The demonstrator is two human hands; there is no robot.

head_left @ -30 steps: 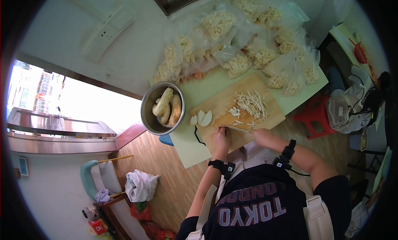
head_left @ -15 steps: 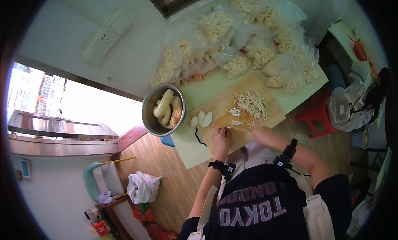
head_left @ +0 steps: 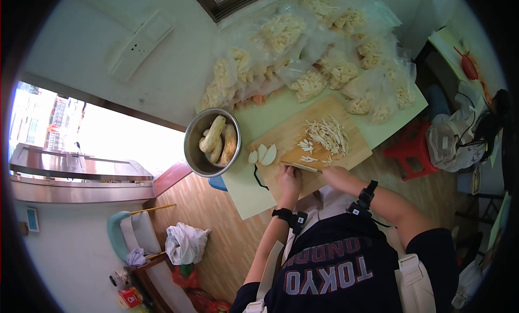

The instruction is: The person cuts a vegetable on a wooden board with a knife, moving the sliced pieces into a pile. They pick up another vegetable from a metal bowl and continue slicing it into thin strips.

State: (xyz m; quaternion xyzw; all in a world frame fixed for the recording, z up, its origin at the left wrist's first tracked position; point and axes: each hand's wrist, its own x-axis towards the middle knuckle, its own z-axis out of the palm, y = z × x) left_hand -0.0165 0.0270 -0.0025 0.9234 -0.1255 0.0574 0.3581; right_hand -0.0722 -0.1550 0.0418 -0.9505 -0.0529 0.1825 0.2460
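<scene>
On the wooden cutting board [head_left: 346, 134], my right hand [head_left: 334, 175] is closed round a knife [head_left: 301, 167], whose narrow blade points left towards my left hand. My left hand [head_left: 290, 180] presses down with curled fingers at the board's near edge; what lies under the fingertips is hidden. Thin white vegetable strips [head_left: 334, 137] form a heap at the board's right side, with small cut pieces [head_left: 306, 146] beside it. Several pale oval slices [head_left: 267, 154] lie at the left side, beyond my left hand.
A metal bowl [head_left: 189, 159] with several long pale root vegetables [head_left: 215, 135] stands left of the board. Clear plastic bags [head_left: 311, 83] of cut pale pieces crowd the table's far side. A red stool [head_left: 408, 156] is at the right; a white bag [head_left: 185, 242] sits on the floor.
My right hand has shifted slightly left, and the knife blade now shows more plainly beside my left fingers. My left hand stays nearly in place.
</scene>
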